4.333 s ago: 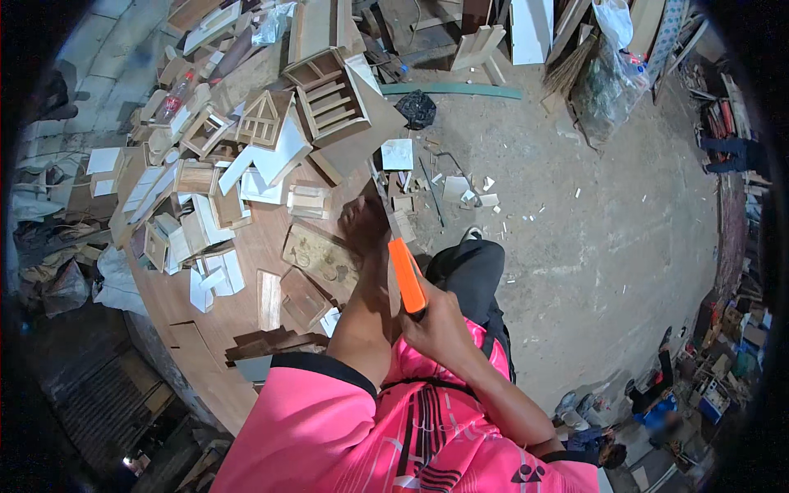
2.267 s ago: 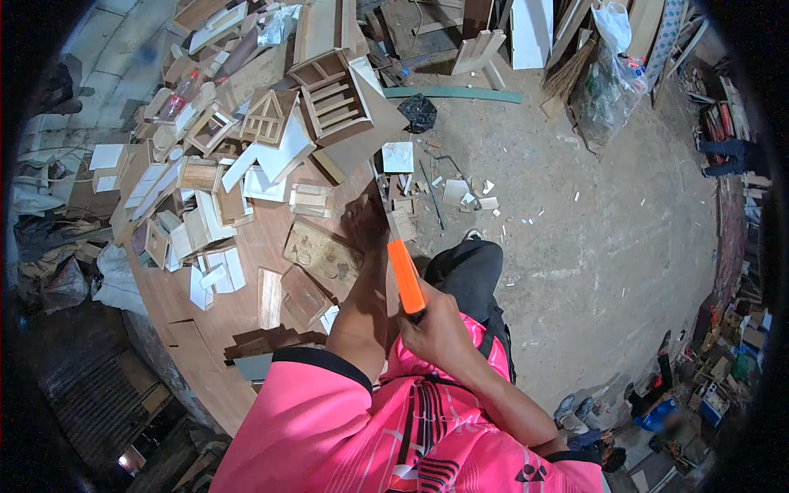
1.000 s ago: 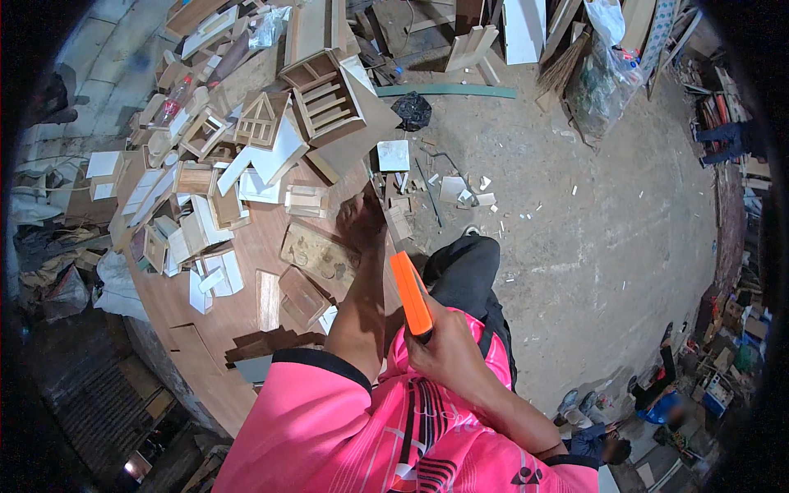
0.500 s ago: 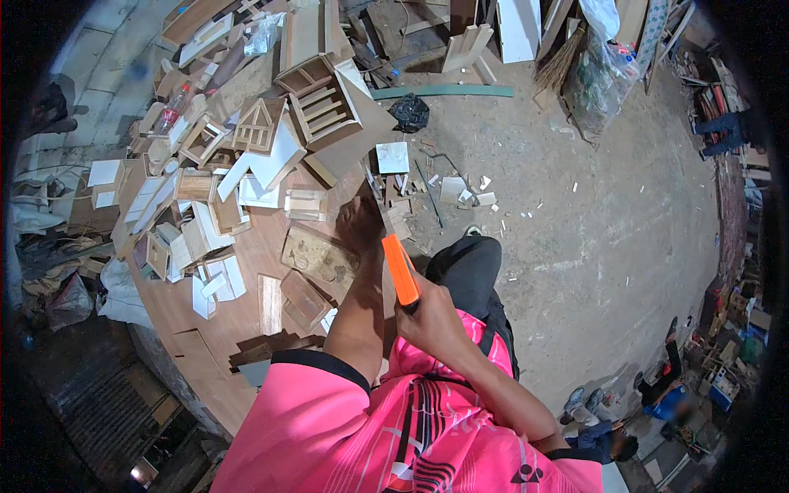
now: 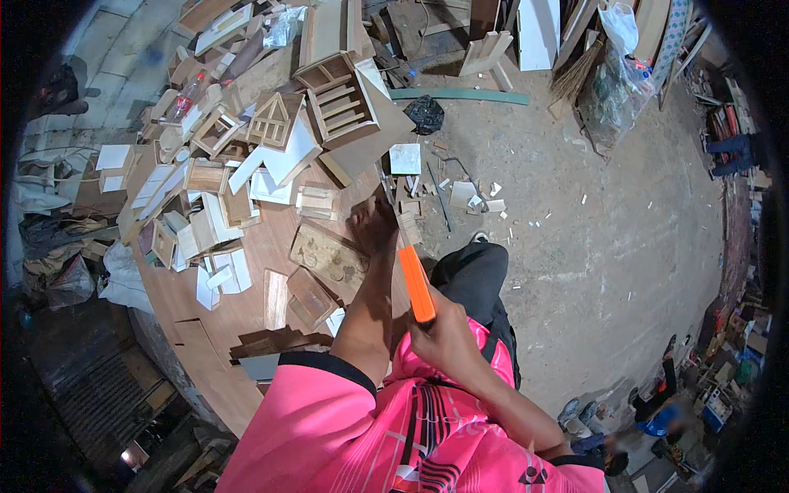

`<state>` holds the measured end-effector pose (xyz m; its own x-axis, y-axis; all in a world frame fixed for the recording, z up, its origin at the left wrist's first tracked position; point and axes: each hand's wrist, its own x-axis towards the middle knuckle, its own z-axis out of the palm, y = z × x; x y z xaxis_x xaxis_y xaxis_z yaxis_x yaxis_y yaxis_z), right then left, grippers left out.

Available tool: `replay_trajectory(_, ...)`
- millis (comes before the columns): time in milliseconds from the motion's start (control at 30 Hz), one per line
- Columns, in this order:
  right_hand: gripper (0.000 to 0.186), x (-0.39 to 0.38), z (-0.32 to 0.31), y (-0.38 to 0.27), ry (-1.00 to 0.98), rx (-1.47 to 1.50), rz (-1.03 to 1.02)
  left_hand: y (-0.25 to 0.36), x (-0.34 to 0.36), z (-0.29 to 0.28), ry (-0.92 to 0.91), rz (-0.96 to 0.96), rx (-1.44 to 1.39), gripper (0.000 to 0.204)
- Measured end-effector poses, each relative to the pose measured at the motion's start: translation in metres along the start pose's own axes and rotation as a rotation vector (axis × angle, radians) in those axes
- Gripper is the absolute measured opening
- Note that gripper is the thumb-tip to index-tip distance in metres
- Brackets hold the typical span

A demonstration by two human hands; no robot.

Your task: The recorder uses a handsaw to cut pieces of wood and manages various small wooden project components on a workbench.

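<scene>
The wooden table (image 5: 168,287) bore heaped wooden pieces (image 5: 205,174); along its right edge ran the blade of an orange-handled saw (image 5: 417,283). Keeping that blade straight and clear of fingers seemed wise. The right hand (image 5: 444,329) clasped the handle, forearm slanting inward; the left hand (image 5: 374,222), arm outstretched, lay shadowed beside the blade, its grip impossible to tell.

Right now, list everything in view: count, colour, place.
Worktable: one, brown, left
Wood pieces: many, brown and white, on worktable
Bottle: one, clear and red, among wood
Strip: one, green, floor ahead
Bag: one, black, by strip
Scraps: many, mostly pale, floor
Broom: one, straw-coloured, upper right
Sack: one, clear, beside broom
People: at least two, one in blue, lower right
Saw: one, orange handle, centre
Left hand: one, shadowed, worktable edge
Right hand: one, gripping saw
</scene>
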<state>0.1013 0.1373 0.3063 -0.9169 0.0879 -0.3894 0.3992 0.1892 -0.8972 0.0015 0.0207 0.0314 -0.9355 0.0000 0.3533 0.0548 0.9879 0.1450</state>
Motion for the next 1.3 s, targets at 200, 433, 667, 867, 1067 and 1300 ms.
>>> replay_trajectory(200,0.034,0.011,0.000,-0.007,0.070,-0.091,-0.149,0.009,0.014,-0.026,-0.098,-0.012,0.018,0.023)
replay_trajectory(433,0.021,0.010,0.005,0.008,0.050,-0.070,0.054,0.005,0.001,-0.006,-0.222,-0.126,-0.029,0.022)
replay_trajectory(667,0.024,0.004,0.008,0.013,0.003,-0.006,-0.033,-0.009,-0.008,0.015,0.068,0.062,-0.118,0.024)
replay_trajectory(867,0.023,0.030,0.012,0.013,0.064,-0.146,-0.151,-0.008,-0.012,0.010,0.137,0.142,-0.048,0.024)
replay_trajectory(1067,0.023,-0.004,0.017,0.017,-0.034,0.014,0.063,0.005,0.001,-0.015,0.001,-0.033,-0.192,0.031)
replay_trajectory(1300,0.027,-0.007,0.019,0.015,-0.081,0.034,-0.089,0.015,0.020,-0.050,-0.170,-0.158,-0.215,0.033)
